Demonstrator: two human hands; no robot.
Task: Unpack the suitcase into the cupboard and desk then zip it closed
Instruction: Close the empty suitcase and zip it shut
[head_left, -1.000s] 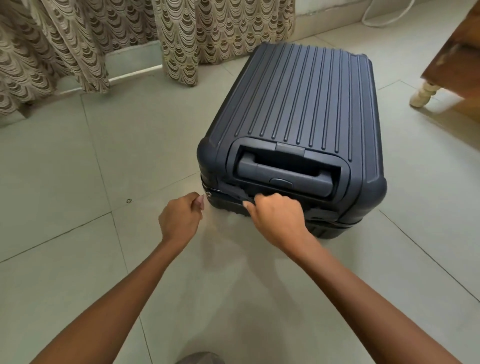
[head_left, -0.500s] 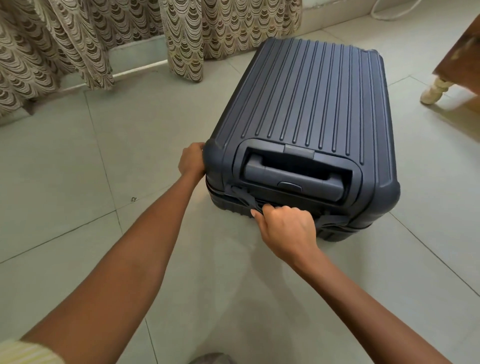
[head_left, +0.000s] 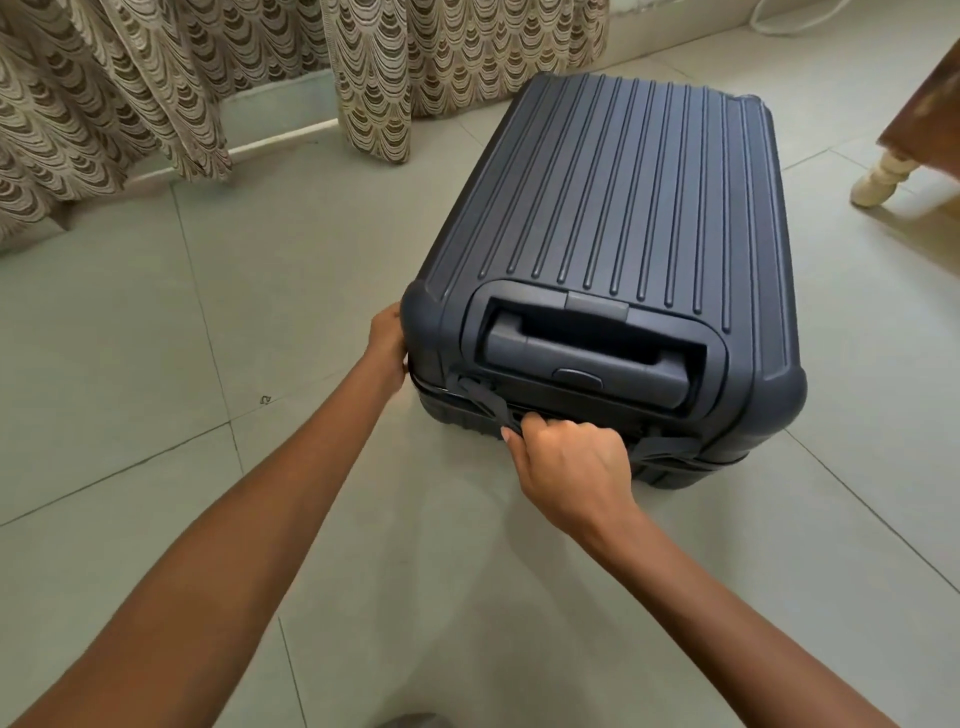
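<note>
- Suitcase (head_left: 613, 208): one, navy, ribbed, lying flat on the floor tiles (head_left: 156, 364).
- My left hand (head_left: 387, 340) touches its near-left corner; finger position I cannot tell.
- My right hand (head_left: 566, 462) pinches one dark strap (head_left: 485, 405) on its near end.

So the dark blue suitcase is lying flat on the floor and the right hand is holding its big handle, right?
Not quite. The suitcase does lie flat on the floor, but the right hand is not holding the big handle. It pinches the dark strap just below the handle, at the seam. The head view shows this.
</note>
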